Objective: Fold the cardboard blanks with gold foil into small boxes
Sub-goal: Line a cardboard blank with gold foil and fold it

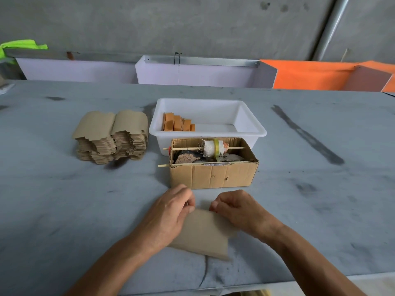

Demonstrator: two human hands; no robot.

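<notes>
Left hand [168, 212] pinches cardboard blank [205, 233] | right hand [237, 208] pinches same blank | no legible writing

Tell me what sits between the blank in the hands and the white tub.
Head view: an open cardboard box holding a tape roll on a stick stands between the blank and the tub.

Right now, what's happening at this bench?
A person is working one cardboard blank on the grey table. The left hand and right hand each pinch its far edge, near the cardboard box holding a spool on a stick. A stack of unfolded blanks waits at far left. The white tub holds a few orange folded pieces. No gold foil is visible on the blank from this side.
</notes>
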